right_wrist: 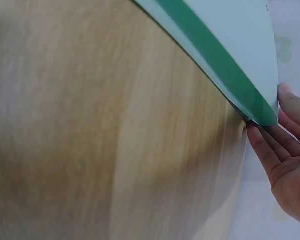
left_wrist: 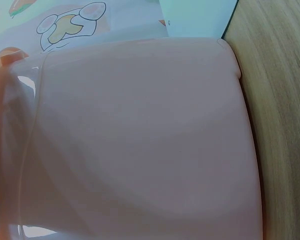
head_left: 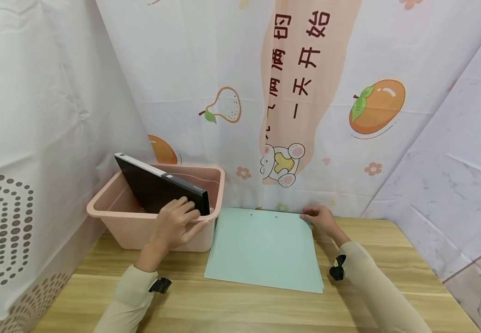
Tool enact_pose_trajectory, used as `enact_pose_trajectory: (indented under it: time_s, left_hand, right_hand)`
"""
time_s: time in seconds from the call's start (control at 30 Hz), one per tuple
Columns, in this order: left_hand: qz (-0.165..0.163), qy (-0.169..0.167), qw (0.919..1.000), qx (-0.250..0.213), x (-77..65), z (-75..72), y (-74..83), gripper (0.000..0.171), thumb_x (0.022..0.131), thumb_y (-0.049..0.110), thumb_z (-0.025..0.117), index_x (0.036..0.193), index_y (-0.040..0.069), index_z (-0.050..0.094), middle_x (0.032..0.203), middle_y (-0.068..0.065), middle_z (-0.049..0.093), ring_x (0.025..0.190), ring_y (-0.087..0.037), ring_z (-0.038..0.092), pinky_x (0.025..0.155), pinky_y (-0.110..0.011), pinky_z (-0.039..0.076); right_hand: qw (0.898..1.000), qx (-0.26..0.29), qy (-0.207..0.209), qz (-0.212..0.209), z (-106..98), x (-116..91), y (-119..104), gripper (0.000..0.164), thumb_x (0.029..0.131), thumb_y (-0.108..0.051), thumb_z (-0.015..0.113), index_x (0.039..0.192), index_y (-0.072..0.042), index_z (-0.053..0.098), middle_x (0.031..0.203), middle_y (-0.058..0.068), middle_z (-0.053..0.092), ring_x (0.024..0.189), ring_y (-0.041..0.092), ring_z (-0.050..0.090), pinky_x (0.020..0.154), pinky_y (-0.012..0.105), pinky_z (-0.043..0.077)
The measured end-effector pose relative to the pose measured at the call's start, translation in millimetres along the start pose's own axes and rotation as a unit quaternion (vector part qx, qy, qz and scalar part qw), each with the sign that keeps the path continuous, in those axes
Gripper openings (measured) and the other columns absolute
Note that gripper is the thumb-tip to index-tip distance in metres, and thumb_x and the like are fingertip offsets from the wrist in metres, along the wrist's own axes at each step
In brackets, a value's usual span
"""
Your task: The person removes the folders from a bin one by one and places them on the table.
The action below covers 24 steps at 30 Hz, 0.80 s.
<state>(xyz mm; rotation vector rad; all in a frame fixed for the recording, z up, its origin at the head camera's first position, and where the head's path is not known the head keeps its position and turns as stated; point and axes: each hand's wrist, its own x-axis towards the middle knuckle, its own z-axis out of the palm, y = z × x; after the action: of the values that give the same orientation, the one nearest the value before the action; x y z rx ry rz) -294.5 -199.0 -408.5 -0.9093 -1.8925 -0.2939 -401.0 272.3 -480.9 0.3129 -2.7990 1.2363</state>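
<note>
A pale pink plastic basket (head_left: 161,233) stands at the left of the table. Inside it leans a black binder (head_left: 169,189) with a partly white spine, its end sticking up past the rim. My left hand (head_left: 175,222) grips the basket's front rim beside the binder, fingers over the edge and thumb outside; the left wrist view shows mainly the basket's wall (left_wrist: 140,135). Flat on the table lies a pale green paper folder (head_left: 265,252) with two punched holes. My right hand (head_left: 321,219) pinches its far right corner. A darker green strip (right_wrist: 220,60) shows along the folder's edge.
The wooden table (head_left: 182,300) extends in front of and to the right of the folder. A printed cloth (head_left: 223,60) hangs behind the table's far edge, and more cloth hangs on both sides. Black straps sit on both wrists.
</note>
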Motion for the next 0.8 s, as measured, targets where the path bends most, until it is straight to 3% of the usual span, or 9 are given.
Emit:
enact_pose_trajectory:
  time_s: [0.33,0.6,0.8]
  left_hand:
    - [0.0,-0.003,1.0,-0.001,0.2,-0.2,-0.8,0.051,0.103,0.048,0.05,0.069,0.013,0.065,0.07,-0.003,0.061,0.066,-0.02,0.047,0.057,-0.033,0.043]
    - [-0.002,-0.002,1.0,-0.002,0.9,0.1,-1.3,0.053,0.103,0.048,0.048,0.068,0.013,0.066,0.07,-0.003,0.061,0.065,-0.02,0.048,0.057,-0.033,0.044]
    - [-0.002,-0.004,1.0,-0.001,-0.5,-0.2,-1.3,0.053,0.103,0.048,0.048,0.068,0.013,0.065,0.069,-0.003,0.061,0.065,-0.02,0.047,0.057,-0.032,0.043]
  right_hand:
    - [1.0,0.003,0.001,0.002,-2.2,0.7,-2.2,0.028,0.102,-0.013,0.061,0.121,0.007,0.07,0.122,0.025,0.07,0.112,0.033,0.066,0.08,0.021,0.053]
    - [0.998,0.058,-0.002,0.013,-6.8,-0.8,-8.9,0.033,0.104,-0.011,0.058,0.123,0.014,0.065,0.118,0.031,0.069,0.106,0.034,0.069,0.086,0.043,0.06]
    - [0.997,0.071,-0.004,0.017,-9.8,0.0,-9.1,0.033,0.104,-0.01,0.058,0.124,0.015,0.064,0.118,0.032,0.069,0.108,0.039,0.07,0.085,0.042,0.061]
